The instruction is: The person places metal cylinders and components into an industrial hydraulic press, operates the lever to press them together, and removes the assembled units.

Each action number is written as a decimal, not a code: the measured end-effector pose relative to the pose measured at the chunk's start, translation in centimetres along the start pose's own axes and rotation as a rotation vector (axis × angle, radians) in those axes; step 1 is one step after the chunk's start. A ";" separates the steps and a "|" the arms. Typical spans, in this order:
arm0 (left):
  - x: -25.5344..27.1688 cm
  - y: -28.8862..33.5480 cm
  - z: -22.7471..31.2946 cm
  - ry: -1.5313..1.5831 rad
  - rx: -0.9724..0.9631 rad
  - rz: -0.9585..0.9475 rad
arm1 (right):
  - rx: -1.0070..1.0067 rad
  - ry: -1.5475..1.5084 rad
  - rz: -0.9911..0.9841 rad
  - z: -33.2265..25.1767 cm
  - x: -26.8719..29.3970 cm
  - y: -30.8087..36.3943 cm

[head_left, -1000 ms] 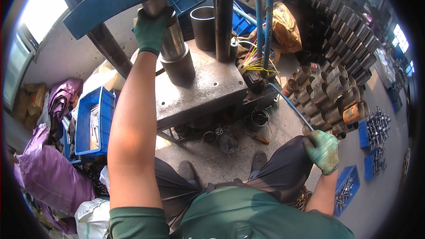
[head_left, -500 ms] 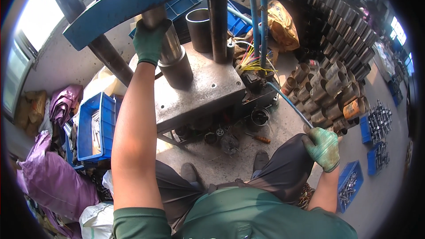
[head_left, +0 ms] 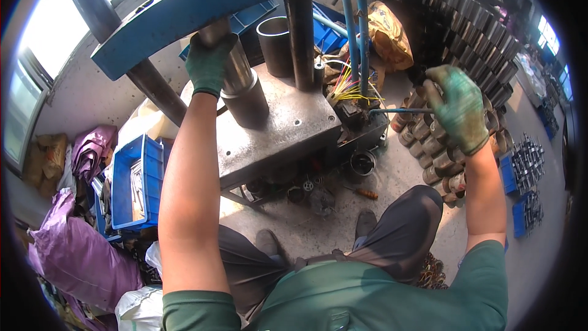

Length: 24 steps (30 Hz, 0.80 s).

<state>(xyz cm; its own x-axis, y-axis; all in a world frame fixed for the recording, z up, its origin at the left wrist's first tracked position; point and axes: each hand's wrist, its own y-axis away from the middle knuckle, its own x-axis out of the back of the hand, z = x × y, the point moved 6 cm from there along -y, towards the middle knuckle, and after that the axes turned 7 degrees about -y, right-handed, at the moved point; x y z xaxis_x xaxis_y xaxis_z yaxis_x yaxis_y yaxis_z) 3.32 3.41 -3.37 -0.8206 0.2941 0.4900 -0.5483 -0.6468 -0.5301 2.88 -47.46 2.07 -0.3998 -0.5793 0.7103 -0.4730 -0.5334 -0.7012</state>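
2 gloved hands are at work over a press seen from the head camera. The left hand (head_left: 210,64), in a dark green glove, is wrapped around a shiny metal cylinder (head_left: 236,73) that stands upright on a darker steel sleeve (head_left: 248,105), under the blue crossbeam (head_left: 208,9) of the press. The sleeve rests on the grey steel press table (head_left: 275,141). The right hand (head_left: 458,107), in a worn green glove, is closed around the end of a thin blue lever (head_left: 398,111) that runs level toward a bundle of coloured wires (head_left: 349,89) at the table's right edge. 1 open steel tube (head_left: 275,43) stands at the back of the table, beside a round column (head_left: 301,37). Stacked metal sleeves (head_left: 438,147) lie just right of the lever. A blue crate (head_left: 135,181) and purple bags (head_left: 79,257) sit on the floor to the left.
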 end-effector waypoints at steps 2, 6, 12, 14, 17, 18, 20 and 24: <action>0.3 -1.1 -1.8 0.004 -0.020 0.025 | 0.029 -0.003 0.150 1.5 -1.0 -3.8; -0.6 -1.1 -1.7 0.049 -0.057 0.020 | -0.134 0.073 0.165 5.6 -2.9 -8.1; 0.6 -0.5 1.2 -0.176 -0.086 -0.121 | -0.233 0.203 0.040 7.0 -4.9 -10.8; 1.8 -2.2 0.8 -0.161 -0.182 -0.104 | -0.248 0.201 0.037 6.9 -5.1 -11.3; 2.1 -1.2 2.6 -0.078 -0.322 -0.041 | -0.389 0.217 -0.045 8.3 -4.8 -11.1; 2.3 0.2 4.6 -0.025 -0.368 0.023 | -0.390 0.221 -0.058 8.4 -4.7 -11.0; 2.9 2.9 7.0 0.068 -0.458 0.135 | -0.372 0.222 -0.067 8.9 -4.8 -10.8; 3.0 10.4 8.2 0.229 -0.545 0.108 | -0.357 0.184 -0.060 9.1 -4.7 -10.2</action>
<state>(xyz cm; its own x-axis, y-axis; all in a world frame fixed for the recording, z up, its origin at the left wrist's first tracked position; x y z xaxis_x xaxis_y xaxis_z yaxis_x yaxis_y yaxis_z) -3.56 -8.19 -1.73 -0.8567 0.4302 0.2845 -0.4141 -0.2447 -0.8767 16.77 -44.92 5.31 -0.4816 -0.4166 0.7711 -0.7297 -0.2967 -0.6160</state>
